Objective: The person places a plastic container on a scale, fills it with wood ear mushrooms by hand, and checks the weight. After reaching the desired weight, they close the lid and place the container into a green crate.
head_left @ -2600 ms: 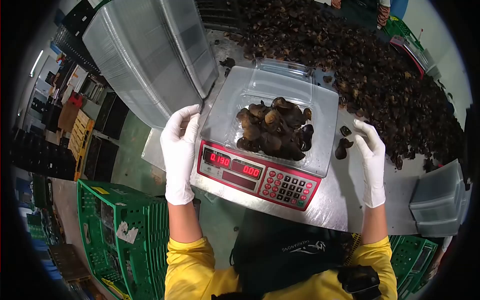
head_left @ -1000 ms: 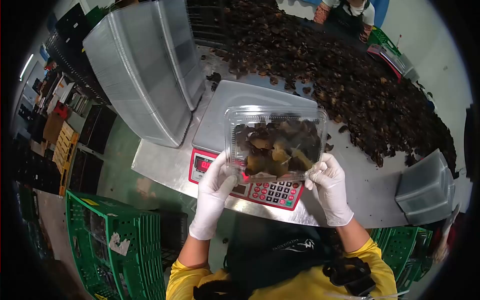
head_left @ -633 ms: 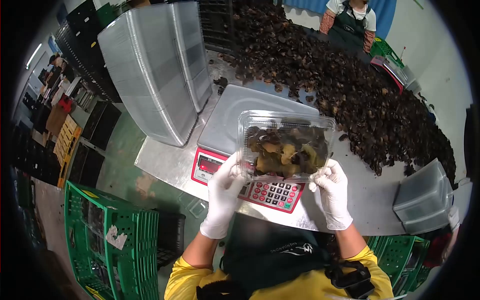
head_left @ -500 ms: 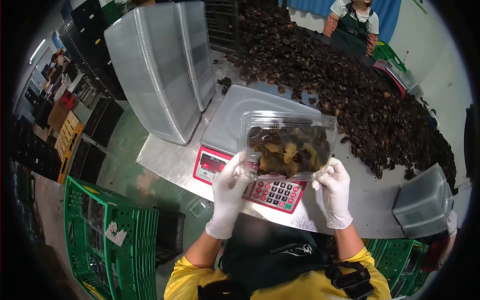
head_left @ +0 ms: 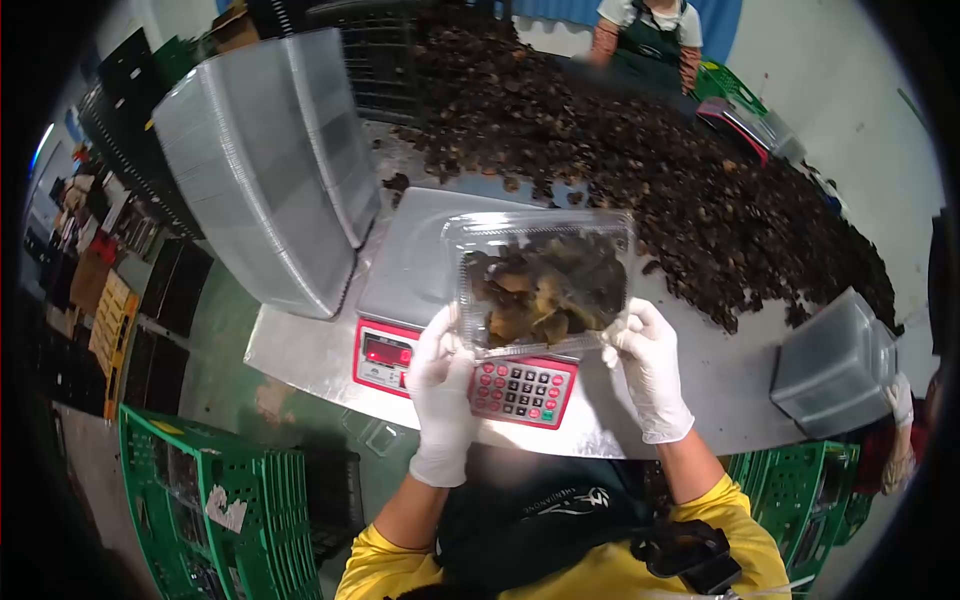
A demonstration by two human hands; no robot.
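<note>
Between my two white-gloved hands I hold a clear plastic container (head_left: 455, 262) with its lid closed. Brown, leafy pieces that look like wood ear mushrooms (head_left: 545, 290) fill it. My left hand (head_left: 443, 385) grips the lower left corner, and my right hand (head_left: 645, 365) pinches the lower right corner. The container is tilted towards me above a red-framed digital scale (head_left: 380, 362), hiding part of its grey platform. A keypad and a lit red display show below the container; I cannot read the figures.
A large heap of dark mushrooms (head_left: 720, 210) spreads across the metal table. Tall stacks of clear containers (head_left: 262, 165) stand left, and a smaller stack (head_left: 832, 365) right, touched by another person's gloved hand. Green crates (head_left: 215, 500) stand below. Another person (head_left: 655, 40) is behind the heap.
My view has shifted, so the table and scale appear further left. Both hands still hold the container, which looks slightly more tilted.
</note>
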